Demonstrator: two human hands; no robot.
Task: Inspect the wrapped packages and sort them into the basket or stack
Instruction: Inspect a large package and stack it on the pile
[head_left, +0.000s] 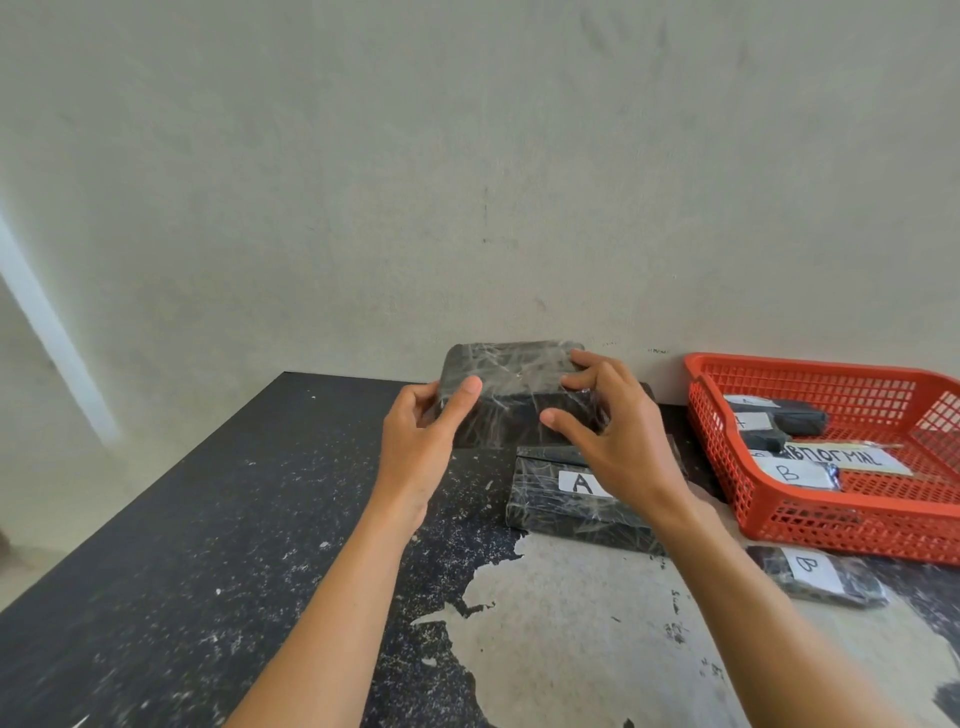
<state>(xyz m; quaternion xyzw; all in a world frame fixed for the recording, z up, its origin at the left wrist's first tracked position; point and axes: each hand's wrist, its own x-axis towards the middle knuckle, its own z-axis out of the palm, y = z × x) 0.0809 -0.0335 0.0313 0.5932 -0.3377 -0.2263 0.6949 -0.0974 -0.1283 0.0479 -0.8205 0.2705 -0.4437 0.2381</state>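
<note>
Two bare forearms reach forward from the bottom edge over a black tabletop (171, 519) whose coating is worn, with a large pale patch (582, 623) of exposed surface just in front of the viewer.

The left hand (421, 441) has its thumb laid on the front upper edge of a large black package wrapped in clear film (511, 374) and its fingers curled around the package's left end, so it grips that end. The right hand (618, 436) is spread, its fingertips resting on the package's top right corner and its thumb pointing at the front face; whether the thumb touches the wrap cannot be told. The package sits at the far edge of the table, against a plain grey-white wall (467, 156); whether it rests flat or is slightly lifted cannot be told.

Just nearer, under the right wrist, lies a flatter film-wrapped black package with a white label marked A (566, 499).

To the right, a red plastic mesh basket (831, 525) stands on the table. Inside it lie several small dark wrapped packages: two near the back (795, 415) with partly legible labels, one marked B (800, 473), and beside it a long white strip with handwritten letters (841, 457).

In front of the basket, on the table, lies another small wrapped package whose label letter appears upside down (821, 577).
</note>
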